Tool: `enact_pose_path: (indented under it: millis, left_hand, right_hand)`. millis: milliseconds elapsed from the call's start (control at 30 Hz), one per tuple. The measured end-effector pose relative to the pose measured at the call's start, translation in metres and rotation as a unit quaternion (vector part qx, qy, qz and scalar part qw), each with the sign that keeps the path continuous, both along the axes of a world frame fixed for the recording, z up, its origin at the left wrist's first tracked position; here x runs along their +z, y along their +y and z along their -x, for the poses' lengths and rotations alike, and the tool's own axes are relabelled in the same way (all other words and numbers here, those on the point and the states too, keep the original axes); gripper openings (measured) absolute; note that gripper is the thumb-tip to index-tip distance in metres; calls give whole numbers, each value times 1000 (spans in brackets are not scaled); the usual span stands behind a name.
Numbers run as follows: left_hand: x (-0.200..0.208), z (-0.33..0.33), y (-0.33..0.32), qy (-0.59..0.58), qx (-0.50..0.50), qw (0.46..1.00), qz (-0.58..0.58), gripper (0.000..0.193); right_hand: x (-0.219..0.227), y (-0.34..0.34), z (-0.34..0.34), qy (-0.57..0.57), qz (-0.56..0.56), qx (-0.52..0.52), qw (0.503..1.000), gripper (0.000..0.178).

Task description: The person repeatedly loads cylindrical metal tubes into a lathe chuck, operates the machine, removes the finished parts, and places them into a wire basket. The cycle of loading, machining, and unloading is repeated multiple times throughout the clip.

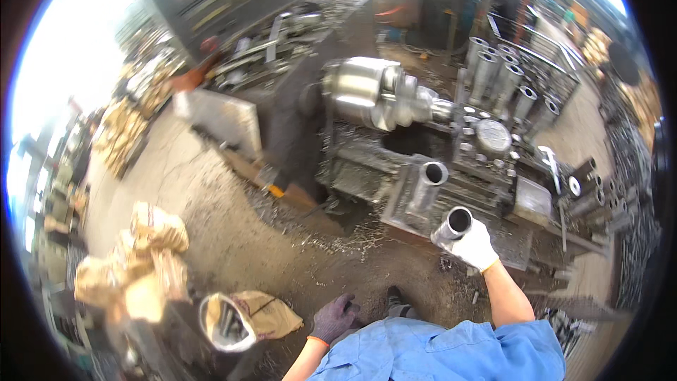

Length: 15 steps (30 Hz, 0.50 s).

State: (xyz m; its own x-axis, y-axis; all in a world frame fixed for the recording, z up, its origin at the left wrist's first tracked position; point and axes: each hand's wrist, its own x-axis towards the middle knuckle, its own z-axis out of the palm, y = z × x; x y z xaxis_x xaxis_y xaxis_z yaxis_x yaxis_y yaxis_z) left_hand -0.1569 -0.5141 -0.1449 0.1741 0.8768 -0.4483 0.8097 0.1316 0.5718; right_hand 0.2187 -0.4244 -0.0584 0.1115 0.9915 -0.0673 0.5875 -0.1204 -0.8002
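In a white glove, my right hand [475, 246] is wrapped round a metal tube [446, 231] near the front edge of the lathe. The tube tilts a little, its dark open end facing up. A second metal tube [425, 192] stands on the flat metal plate [399, 206] just beyond it. My left hand [334, 319], in a dark purple glove, hangs low beside my body. Its fingers are loosely apart and hold nothing that I can see. Farther off is the lathe's shiny chuck [358, 92], with the round-topped tool post [493, 137] to its right.
Several metal tubes [485, 74] stand behind the tool post, and more pieces [587, 201] lie at the right. An open sack [227, 321] with metal parts sits on the floor at lower left, near tan sacks [134, 268]. Metal shavings [345, 243] litter the floor by the lathe.
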Motion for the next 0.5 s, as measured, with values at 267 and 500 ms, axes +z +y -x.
enact_pose_path:
  millis: [267,500]
  left_hand:
    - [-10,109,-193,22,307,950,-54,46]
    - [-50,164,-417,1,664,747,-33,46]
  right_hand:
    - [-26,-23,231,-43,20,442,896,37]
    - [-40,-151,451,-88,-36,746,659,49]
